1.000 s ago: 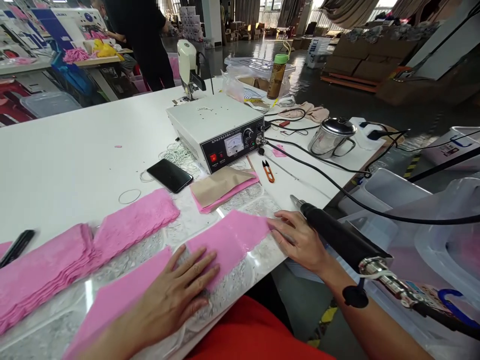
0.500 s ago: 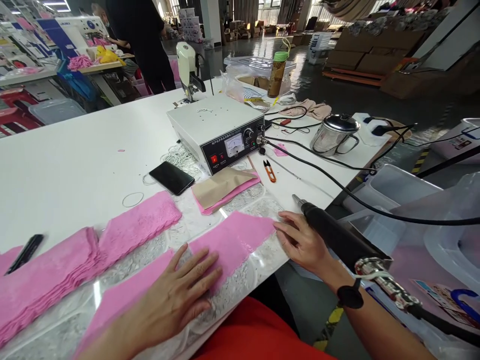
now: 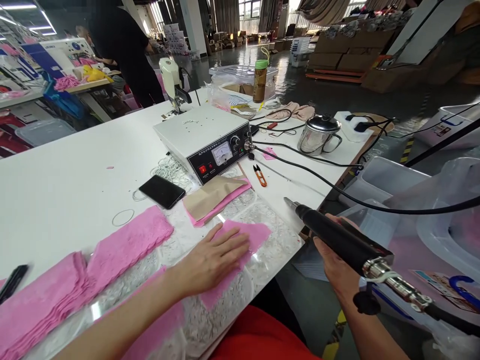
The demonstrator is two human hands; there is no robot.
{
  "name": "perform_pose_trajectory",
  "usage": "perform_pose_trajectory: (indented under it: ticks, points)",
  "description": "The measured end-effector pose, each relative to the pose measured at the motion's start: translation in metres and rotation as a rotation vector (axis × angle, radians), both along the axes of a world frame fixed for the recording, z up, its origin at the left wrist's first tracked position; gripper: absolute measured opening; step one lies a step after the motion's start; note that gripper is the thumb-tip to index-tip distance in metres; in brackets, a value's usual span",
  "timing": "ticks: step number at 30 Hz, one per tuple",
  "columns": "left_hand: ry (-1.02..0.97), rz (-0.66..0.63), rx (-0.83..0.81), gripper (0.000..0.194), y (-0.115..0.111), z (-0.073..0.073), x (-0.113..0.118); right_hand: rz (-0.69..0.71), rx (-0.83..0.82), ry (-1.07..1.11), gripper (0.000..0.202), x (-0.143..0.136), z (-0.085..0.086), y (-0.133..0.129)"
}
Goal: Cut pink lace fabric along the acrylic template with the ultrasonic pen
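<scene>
My left hand (image 3: 219,257) lies flat on a pink cloth piece (image 3: 258,235), fingers stretched out. It partly covers the cloth, which rests on a clear, patterned sheet. Beyond the table's front edge, my right hand (image 3: 333,260) is wrapped from below round a black handheld ultrasonic tool (image 3: 337,237). The tool hides most of its fingers, and its metal tip points toward the table. Another pink piece (image 3: 157,330) lies beneath my left forearm. Stacks of pink cloth (image 3: 129,245) sit to the left. A tan pattern sheet (image 3: 213,195) rests on pink cloth ahead of my left hand.
A control box (image 3: 204,135) stands mid-table, with a phone (image 3: 162,191) in front. Orange thread snips (image 3: 259,176) lie near it. A black cable (image 3: 318,172) curves right. A steel mug (image 3: 318,135) and a bottle (image 3: 260,82) stand farther back; plastic bins (image 3: 390,175) are at right.
My left hand has slid right and forward over the cloth. My right hand has left the cloth's right edge and moved back under the black tool. The view has shifted slightly.
</scene>
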State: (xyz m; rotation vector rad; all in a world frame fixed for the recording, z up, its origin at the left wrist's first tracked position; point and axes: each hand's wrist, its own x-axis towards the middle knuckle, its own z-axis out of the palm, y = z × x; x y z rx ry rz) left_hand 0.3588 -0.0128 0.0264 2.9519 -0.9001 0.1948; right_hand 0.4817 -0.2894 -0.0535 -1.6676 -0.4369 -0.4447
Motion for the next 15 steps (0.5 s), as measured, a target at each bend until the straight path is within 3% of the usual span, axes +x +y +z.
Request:
perform_pose_trajectory:
  ticks: [5, 11, 15]
  points:
    - [0.116, -0.034, -0.003, 0.046, -0.005, -0.012, 0.025, 0.013, 0.247, -0.019, 0.067, 0.007, 0.013, 0.026]
    - [0.142, -0.007, -0.029, 0.048, -0.002, -0.020, 0.023, -0.018, 0.488, -0.045, 0.059, 0.021, 0.011, 0.047]
    - [0.126, -0.008, -0.052, 0.047, -0.002, -0.020, 0.023, -0.104, 0.625, -0.114, 0.045, 0.041, 0.028, 0.054]
